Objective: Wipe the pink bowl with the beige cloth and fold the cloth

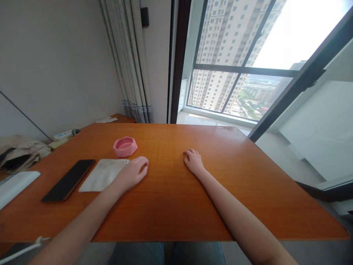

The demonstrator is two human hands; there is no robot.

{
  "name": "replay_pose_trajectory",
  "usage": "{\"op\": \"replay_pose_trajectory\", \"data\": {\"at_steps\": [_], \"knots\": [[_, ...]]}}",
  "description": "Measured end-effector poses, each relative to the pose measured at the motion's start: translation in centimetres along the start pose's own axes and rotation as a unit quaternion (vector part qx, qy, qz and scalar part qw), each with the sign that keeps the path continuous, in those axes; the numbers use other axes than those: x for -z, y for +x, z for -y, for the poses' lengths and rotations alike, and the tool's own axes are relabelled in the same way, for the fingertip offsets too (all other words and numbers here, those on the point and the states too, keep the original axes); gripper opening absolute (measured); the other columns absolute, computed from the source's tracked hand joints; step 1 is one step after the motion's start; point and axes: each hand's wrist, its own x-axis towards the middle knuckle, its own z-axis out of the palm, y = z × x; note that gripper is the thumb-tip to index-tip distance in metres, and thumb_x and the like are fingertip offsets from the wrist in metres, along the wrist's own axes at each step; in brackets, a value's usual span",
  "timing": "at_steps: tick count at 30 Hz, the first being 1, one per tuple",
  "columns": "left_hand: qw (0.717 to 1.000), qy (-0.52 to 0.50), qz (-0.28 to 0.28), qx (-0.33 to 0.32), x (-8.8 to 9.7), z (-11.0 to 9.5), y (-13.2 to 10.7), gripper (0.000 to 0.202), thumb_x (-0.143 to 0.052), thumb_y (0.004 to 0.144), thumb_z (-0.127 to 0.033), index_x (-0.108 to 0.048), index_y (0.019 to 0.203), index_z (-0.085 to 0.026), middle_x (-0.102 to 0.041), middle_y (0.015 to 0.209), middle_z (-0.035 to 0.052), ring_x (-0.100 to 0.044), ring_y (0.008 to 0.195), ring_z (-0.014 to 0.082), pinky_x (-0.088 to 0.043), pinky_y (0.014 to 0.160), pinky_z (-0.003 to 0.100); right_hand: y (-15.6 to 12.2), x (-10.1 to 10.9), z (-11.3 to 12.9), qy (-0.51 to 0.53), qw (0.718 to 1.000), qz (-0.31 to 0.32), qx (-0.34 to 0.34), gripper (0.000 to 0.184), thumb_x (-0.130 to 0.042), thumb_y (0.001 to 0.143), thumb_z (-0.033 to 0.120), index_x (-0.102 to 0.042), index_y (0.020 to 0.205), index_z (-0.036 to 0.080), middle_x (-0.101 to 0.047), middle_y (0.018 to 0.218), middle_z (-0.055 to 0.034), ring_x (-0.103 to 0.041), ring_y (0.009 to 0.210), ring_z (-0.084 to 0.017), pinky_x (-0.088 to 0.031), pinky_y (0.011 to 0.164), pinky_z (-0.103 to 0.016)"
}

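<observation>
Both my hands rest on the orange wooden table (234, 191). My left hand (134, 172) lies palm down with its fingers loosely curled, holding nothing, right beside the right edge of a folded white cloth (103, 174). My right hand (193, 161) lies flat on bare wood near the middle, fingers bent slightly, with nothing in it. A pink ashtray-like dish (125, 146) stands just beyond the cloth. A black phone (68, 180) lies face up to the left of the cloth.
A white object (15, 186) sits at the table's left edge, with a bag (19, 154) and a power strip (64, 134) behind it. Grey curtains (132, 62) hang at the back. A large window (242, 70) faces tower blocks to the right.
</observation>
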Motion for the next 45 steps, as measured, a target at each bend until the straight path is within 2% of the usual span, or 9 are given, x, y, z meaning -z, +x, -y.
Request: {"op": "replay_pose_trajectory", "data": {"at_steps": [6,12,19,24,29,32,35,40,45], "knots": [[0.999,-0.002,0.020,-0.045,-6.8,-6.2,7.9,0.035,-0.046,0.080,-0.024,-0.048,0.115,-0.017,-0.064,0.099,0.0098,-0.062,0.086,0.0228,-0.047,0.074,0.033,-0.1,-0.4,0.2,0.197,0.971,0.048,0.127,0.052,-0.049,0.073,0.014,-0.047,0.125,0.018,-0.061,0.109,-0.0066,-0.058,0.093,-0.017,-0.044,0.089,-0.033],[0.988,-0.083,0.018,-0.130,-9.9,-6.6,10.1,0.017,-0.048,0.077,-0.018,-0.057,0.092,-0.017,-0.065,0.100,0.0079,-0.060,0.093,0.0212,-0.046,0.082,0.031,0.0,0.0,0.8,0.193,0.967,0.074,0.147,0.037,-0.049,0.069,0.009,-0.061,0.102,0.019,-0.066,0.101,-0.0061,-0.059,0.096,-0.019,-0.044,0.090,-0.035],[0.981,-0.143,0.016,-0.131,-10.0,-6.2,9.6,0.012,-0.047,0.077,-0.016,-0.057,0.085,-0.017,-0.064,0.087,0.0054,-0.059,0.079,0.0179,-0.047,0.073,0.029,0.0,0.0,0.8,0.187,0.969,0.080,0.142,0.032,-0.052,0.074,0.012,-0.063,0.103,0.018,-0.065,0.102,-0.0084,-0.059,0.096,-0.020,-0.043,0.090,-0.035],[0.982,-0.082,-0.054,-0.163,-6.7,-4.5,9.3,0.030,-0.047,0.078,-0.013,-0.057,0.105,-0.020,-0.058,0.116,0.0082,-0.052,0.109,0.0200,-0.041,0.096,0.034,0.3,-0.1,0.3,0.240,0.963,0.079,0.097,0.026,-0.047,0.079,0.021,-0.064,0.098,0.018,-0.066,0.087,-0.0042,-0.059,0.079,-0.017,-0.046,0.078,-0.032],[0.940,0.117,-0.283,0.152,-0.3,2.2,7.1,0.036,-0.049,0.080,-0.023,-0.051,0.116,-0.018,-0.049,0.128,0.0152,-0.041,0.122,0.0309,-0.019,0.107,0.057,0.5,-0.1,0.2,0.263,0.961,0.076,0.047,0.024,-0.046,0.078,0.025,-0.066,0.089,0.018,-0.066,0.078,-0.0020,-0.058,0.073,-0.016,-0.046,0.073,-0.030],[0.931,0.141,-0.170,0.291,1.2,5.9,5.4,0.045,-0.054,0.077,-0.042,-0.054,0.113,-0.015,-0.054,0.120,0.0202,-0.045,0.115,0.0383,-0.021,0.098,0.066,0.5,-0.2,0.2,0.262,0.962,0.069,0.043,0.023,-0.046,0.077,0.025,-0.066,0.087,0.019,-0.066,0.078,-0.0018,-0.059,0.075,-0.017,-0.046,0.073,-0.030],[0.943,0.116,-0.064,0.305,1.1,7.8,4.7,0.038,-0.051,0.077,-0.043,-0.061,0.100,-0.014,-0.062,0.105,0.0185,-0.053,0.103,0.0355,-0.036,0.091,0.056,0.6,-0.3,0.1,0.278,0.958,0.067,0.037,0.023,-0.045,0.078,0.027,-0.066,0.087,0.020,-0.065,0.077,-0.0012,-0.059,0.074,-0.016,-0.046,0.073,-0.030],[0.962,0.107,-0.064,0.241,0.3,5.9,5.9,0.027,-0.044,0.082,-0.031,-0.062,0.091,-0.012,-0.065,0.095,0.0162,-0.057,0.095,0.0304,-0.040,0.088,0.045,1.0,-0.6,-0.3,0.320,0.947,0.028,0.012,0.026,-0.045,0.081,0.035,-0.063,0.090,0.019,-0.064,0.075,-0.0016,-0.060,0.075,-0.016,-0.047,0.077,-0.031],[0.995,0.034,-0.078,0.049,-2.0,-1.4,7.6,0.024,-0.046,0.085,-0.033,-0.060,0.092,-0.014,-0.064,0.102,0.0131,-0.055,0.100,0.0266,-0.037,0.095,0.043,1.3,-0.8,-0.6,0.385,0.922,-0.030,-0.035,0.040,-0.044,0.083,0.048,-0.057,0.108,0.020,-0.064,0.099,-0.0061,-0.061,0.091,-0.017,-0.049,0.082,-0.032]]}}
